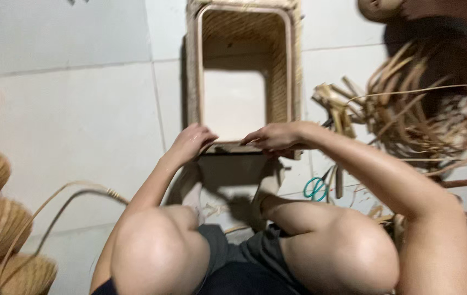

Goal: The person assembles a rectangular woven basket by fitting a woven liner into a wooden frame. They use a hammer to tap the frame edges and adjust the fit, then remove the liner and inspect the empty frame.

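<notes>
The rectangular woven rattan basket (243, 71) stands open on the tiled floor (80, 109) at 12 o'clock from the seated person. The left hand (192, 141) and right hand (273, 136) both grasp its near rim. It looks light, stiff and rough-edged; the rim is the firmest hold. Loose rattan strips (408, 109) lie at 2 o'clock, teal scissors (315, 188) nearby. Motion blur hides the fingertips' detail.

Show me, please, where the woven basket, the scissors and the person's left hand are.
woven basket (293, 71), head view, on its right wall.
scissors (315, 188), head view, on the teal handles.
left hand (192, 142), head view, on its back.
</notes>
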